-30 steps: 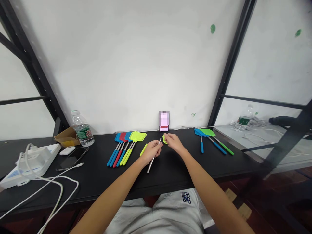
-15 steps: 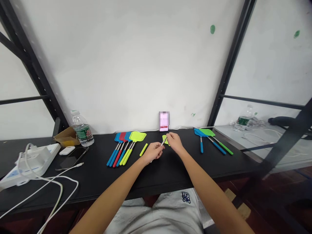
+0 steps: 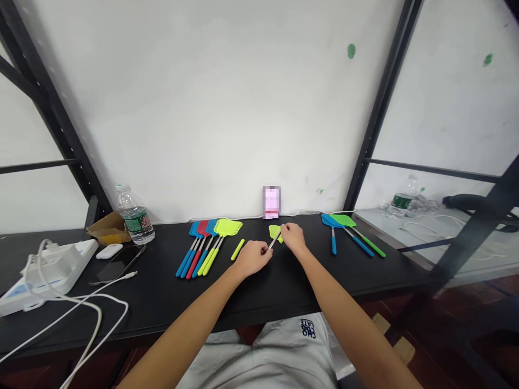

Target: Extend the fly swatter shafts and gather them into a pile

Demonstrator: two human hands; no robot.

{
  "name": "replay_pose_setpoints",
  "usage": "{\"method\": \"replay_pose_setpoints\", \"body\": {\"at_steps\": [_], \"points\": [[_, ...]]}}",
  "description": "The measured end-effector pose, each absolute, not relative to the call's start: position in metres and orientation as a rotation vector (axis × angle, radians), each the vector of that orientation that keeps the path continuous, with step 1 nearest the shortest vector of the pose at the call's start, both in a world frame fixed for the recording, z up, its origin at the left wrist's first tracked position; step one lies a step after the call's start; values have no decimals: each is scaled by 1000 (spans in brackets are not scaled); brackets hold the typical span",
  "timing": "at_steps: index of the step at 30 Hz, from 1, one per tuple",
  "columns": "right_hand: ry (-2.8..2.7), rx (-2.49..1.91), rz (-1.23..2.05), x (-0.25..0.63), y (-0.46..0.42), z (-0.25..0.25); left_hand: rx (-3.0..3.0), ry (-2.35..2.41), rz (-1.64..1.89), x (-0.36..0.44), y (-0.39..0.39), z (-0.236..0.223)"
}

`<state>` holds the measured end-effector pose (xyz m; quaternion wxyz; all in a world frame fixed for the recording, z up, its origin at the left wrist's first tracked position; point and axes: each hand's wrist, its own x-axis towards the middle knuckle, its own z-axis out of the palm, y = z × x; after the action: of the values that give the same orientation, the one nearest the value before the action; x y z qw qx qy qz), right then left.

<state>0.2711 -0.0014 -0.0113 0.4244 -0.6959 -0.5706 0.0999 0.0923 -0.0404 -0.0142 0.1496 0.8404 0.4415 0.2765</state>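
Observation:
A thin silver metal rod (image 3: 274,241) spans the gap between my two hands, slanting up to the right. My left hand (image 3: 254,257) is closed around its lower part, whose end is hidden. The fingers of my right hand (image 3: 293,237) pinch its upper end. Just behind the rod, a yellow-green fly swatter head (image 3: 274,231) lies on the black table (image 3: 284,292), partly covered by the rod and right fingers. Left of my left hand rests a loose yellow-green handle (image 3: 238,249).
Several assembled fly swatters (image 3: 208,248) lie in a row at left; blue and green swatters (image 3: 352,235) lie at right. A phone (image 3: 271,202) leans on the wall. Farther left are a water bottle (image 3: 135,216), a dark phone (image 3: 118,265), white cables and a power strip (image 3: 77,275).
The rod has shifted up and right, so its lower end no longer shows below my left hand. My right hand has closed on its upper end. More of the swatter head is visible.

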Motion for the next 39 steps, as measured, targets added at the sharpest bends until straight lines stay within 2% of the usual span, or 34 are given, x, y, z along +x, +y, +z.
{"method": "replay_pose_setpoints", "body": {"at_steps": [5,16,39], "points": [[-1463,-1933,324,272,-5,-10,2621,1494,685,88,-34,-21],[-1603,-2153,289,268,-7,-10,2600,1566,607,88,-33,-21],[-1649,-2162,285,269,-9,-9,2621,1513,595,86,-34,-18]]}}
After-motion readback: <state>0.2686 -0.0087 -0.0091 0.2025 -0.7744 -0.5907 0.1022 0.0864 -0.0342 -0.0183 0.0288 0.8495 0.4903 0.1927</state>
